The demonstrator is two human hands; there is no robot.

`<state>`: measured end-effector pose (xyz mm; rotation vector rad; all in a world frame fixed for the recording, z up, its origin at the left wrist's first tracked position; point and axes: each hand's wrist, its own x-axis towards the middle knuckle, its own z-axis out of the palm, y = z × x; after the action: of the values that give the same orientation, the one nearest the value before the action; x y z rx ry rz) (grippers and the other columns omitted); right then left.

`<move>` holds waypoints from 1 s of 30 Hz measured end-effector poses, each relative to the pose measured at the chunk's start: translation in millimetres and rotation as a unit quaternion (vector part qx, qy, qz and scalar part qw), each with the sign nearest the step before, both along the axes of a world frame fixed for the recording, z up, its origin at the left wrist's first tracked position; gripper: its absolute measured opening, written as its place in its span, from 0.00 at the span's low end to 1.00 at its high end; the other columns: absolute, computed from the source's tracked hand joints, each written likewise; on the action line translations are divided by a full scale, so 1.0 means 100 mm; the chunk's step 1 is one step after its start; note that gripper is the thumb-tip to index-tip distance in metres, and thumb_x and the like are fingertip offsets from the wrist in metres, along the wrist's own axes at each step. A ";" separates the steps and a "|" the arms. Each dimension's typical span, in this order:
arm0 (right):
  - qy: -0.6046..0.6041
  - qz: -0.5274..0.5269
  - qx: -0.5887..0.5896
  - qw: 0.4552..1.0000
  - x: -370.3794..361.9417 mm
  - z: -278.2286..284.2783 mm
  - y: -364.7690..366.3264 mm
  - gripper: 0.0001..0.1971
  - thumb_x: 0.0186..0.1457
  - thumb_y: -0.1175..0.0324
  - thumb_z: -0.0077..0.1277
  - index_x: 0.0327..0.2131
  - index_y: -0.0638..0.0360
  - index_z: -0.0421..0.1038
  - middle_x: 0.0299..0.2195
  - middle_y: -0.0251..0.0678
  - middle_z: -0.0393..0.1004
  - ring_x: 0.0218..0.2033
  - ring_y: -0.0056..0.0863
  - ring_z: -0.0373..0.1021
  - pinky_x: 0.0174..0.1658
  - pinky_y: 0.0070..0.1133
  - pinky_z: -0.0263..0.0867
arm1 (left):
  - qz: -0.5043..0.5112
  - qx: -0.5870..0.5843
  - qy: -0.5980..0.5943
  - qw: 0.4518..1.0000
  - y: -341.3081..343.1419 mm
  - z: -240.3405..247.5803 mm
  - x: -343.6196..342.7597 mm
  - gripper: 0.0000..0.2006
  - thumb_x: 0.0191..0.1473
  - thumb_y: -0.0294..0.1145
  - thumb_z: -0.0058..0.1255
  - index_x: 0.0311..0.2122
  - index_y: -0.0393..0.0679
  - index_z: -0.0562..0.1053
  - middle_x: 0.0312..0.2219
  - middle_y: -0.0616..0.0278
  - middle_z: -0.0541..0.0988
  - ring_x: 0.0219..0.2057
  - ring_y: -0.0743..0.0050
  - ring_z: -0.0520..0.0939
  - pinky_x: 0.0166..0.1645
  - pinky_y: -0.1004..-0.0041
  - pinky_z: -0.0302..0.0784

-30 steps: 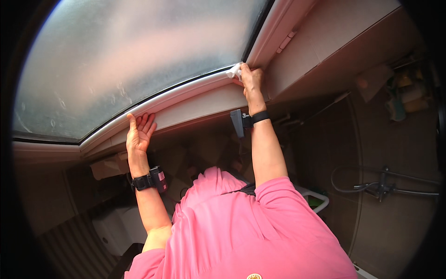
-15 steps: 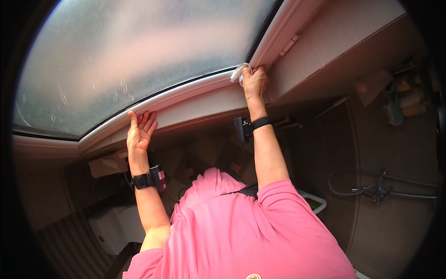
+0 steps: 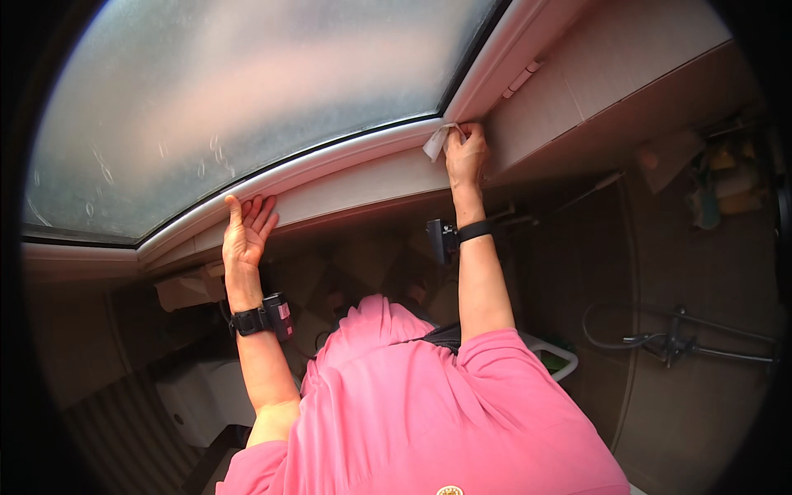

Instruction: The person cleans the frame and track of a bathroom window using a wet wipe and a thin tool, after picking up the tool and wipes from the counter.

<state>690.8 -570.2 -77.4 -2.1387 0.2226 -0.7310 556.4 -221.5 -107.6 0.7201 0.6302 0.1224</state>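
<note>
A window with a frosted pane (image 3: 272, 82) and a white frame (image 3: 346, 150) fills the upper left of the head view. My right hand (image 3: 467, 155) pinches a white wipe (image 3: 437, 143) at the frame's lower right corner, part of it hanging loose to the left of the fingers. My left hand (image 3: 246, 233) rests palm up against the lower frame, thumb raised and fingers apart, with nothing in it. Black bands with small devices sit on both wrists.
A hinge (image 3: 521, 79) shows on the frame's right side, beside a tiled wall (image 3: 610, 66). To the right hang a shower mixer with hose (image 3: 672, 337) and a shelf with bottles and cloths (image 3: 730, 169). A white tank (image 3: 202, 396) stands at lower left.
My right hand has shifted slightly right and down at the frame corner, and the wipe now hangs lower. My left hand stays nearly where it was.
</note>
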 end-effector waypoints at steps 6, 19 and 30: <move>0.129 0.036 -0.104 0.985 -0.02 -0.12 -0.10 0.07 0.45 0.65 0.52 0.26 0.58 0.72 0.28 0.43 0.70 0.33 0.43 0.68 0.35 0.33 0.63 | 0.007 0.001 -0.002 1.000 0.03 -0.03 0.00 0.29 0.39 0.52 0.57 0.37 0.37 0.62 0.41 0.51 0.71 0.49 0.45 0.70 0.50 0.50 0.66; 0.010 0.246 -0.166 0.955 -0.61 -0.31 1.07 0.03 0.45 0.77 0.44 0.26 0.64 0.68 0.31 0.47 0.64 0.34 0.45 0.64 0.39 0.33 0.63 | 0.005 0.006 -0.006 1.000 0.02 -0.03 0.00 0.27 0.40 0.51 0.56 0.35 0.38 0.63 0.40 0.51 0.72 0.48 0.44 0.70 0.49 0.49 0.67; 0.010 0.063 0.083 0.995 -0.19 -0.14 0.30 0.06 0.42 0.77 0.46 0.28 0.64 0.67 0.26 0.44 0.67 0.30 0.40 0.66 0.36 0.30 0.64 | -0.004 -0.021 -0.016 1.000 0.01 -0.02 0.00 0.27 0.38 0.51 0.58 0.35 0.38 0.64 0.40 0.53 0.72 0.49 0.47 0.69 0.51 0.51 0.66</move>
<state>671.4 -540.6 -90.9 -1.9830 0.1510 -0.5976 556.3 -220.3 -109.6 0.6798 0.5980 0.1131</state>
